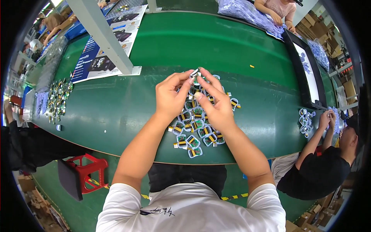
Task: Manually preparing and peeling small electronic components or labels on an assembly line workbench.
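Observation:
Between my fingertips, above the pile, is a small electronic part (195, 72) with a pale, shiny edge. My left hand (170, 92) pinches it from the left with thumb and forefinger. From the right, the fingers of my right hand (216, 102) close on the same part, the thumb lower down. Below and between my hands lies a loose pile of small electronic modules (197, 123), each with a clear whitish casing, a green board and a black and yellow piece. My hands cover the pile's upper part.
A grey metal post (104, 38) rises from the green table (262, 116), over a printed sheet (91, 62). Several circuit boards (60, 96) lie at left. At right stand a black-framed tray (305, 69) and a co-worker (324, 154). A red stool (91, 174) is at lower left.

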`<state>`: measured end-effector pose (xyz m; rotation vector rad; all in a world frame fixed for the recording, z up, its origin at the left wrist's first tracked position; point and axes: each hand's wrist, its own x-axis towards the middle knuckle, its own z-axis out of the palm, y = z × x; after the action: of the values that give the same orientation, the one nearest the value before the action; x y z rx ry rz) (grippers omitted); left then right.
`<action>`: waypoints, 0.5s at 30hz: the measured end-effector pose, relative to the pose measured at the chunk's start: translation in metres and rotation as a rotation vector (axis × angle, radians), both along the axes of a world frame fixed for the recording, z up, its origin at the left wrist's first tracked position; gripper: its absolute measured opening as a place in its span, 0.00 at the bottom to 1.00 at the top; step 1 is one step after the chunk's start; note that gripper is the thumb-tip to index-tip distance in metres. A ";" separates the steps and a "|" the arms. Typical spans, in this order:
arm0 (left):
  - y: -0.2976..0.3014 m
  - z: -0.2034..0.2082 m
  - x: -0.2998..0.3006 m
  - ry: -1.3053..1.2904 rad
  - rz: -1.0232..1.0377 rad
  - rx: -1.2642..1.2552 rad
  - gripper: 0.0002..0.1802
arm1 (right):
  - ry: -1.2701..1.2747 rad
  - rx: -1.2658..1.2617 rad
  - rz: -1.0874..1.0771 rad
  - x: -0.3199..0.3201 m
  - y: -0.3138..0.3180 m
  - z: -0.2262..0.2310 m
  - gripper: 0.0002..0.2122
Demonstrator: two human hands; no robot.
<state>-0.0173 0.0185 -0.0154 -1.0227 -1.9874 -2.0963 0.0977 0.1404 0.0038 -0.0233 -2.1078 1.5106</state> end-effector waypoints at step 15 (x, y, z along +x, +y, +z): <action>-0.006 0.005 0.004 -0.343 -0.343 0.041 0.14 | -0.068 -0.399 0.056 -0.007 0.032 0.009 0.12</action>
<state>-0.0135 0.0128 -0.0105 -1.1302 -2.0150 -2.6389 0.0903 0.1719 0.0123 -0.1638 -1.8361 1.9657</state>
